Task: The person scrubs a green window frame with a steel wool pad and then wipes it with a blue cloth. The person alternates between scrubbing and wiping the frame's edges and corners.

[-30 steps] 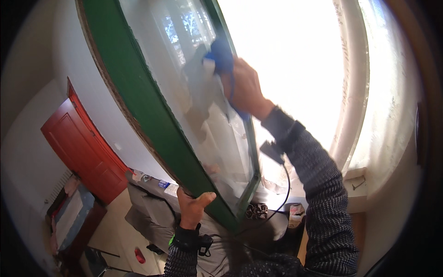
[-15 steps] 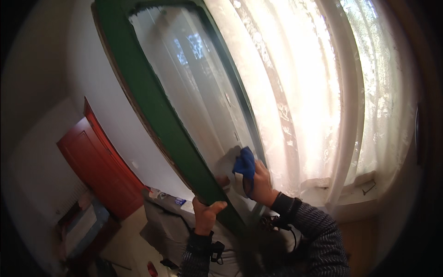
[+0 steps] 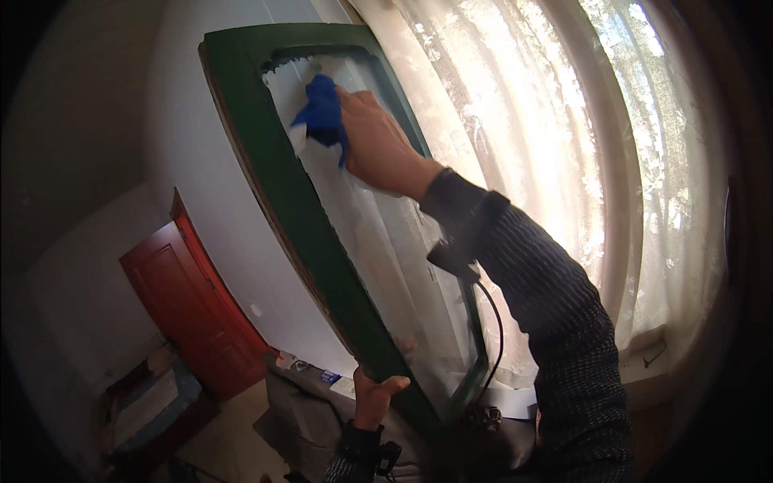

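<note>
A tall window sash with a green frame and a glass pane stands tilted in front of me. My right hand holds a blue cloth against the upper part of the glass. White paint or residue edges the pane near that cloth. Lower down, my left hand grips the left side of the green frame, its thumb lying over the front face. Fingers behind the frame are partly hidden.
Sheer white curtains hang over a bright window at the right. A grey-covered piece of furniture stands behind my left hand. Further left are a red door and a low table-like piece. A black cable hangs by my right arm.
My right hand has moved the blue cloth from the lower part of the glass to near its top left. My left hand keeps its grip on the frame. The view has shifted upward.
</note>
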The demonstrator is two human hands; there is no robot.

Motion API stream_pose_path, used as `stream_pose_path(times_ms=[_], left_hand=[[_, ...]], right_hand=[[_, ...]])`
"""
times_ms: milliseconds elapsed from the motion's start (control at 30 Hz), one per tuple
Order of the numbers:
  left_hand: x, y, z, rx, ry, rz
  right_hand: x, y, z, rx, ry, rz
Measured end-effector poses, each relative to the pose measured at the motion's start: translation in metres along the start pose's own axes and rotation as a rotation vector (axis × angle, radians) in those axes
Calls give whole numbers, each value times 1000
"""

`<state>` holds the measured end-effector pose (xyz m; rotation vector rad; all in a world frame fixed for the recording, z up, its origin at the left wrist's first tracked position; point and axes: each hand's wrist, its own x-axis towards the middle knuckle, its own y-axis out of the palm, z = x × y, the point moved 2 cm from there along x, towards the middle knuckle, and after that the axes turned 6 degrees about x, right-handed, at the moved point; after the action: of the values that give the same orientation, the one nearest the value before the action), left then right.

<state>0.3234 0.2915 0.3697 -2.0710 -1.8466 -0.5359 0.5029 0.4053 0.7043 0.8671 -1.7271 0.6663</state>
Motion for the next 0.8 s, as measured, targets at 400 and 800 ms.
stream_pose_path(times_ms=[400, 800], left_hand=[[1, -1, 0, 11, 74, 52], [-1, 4, -2, -30, 65, 31]], right_hand=[[55, 2, -76, -67, 379, 76], [56, 18, -15, 42, 88, -70]])
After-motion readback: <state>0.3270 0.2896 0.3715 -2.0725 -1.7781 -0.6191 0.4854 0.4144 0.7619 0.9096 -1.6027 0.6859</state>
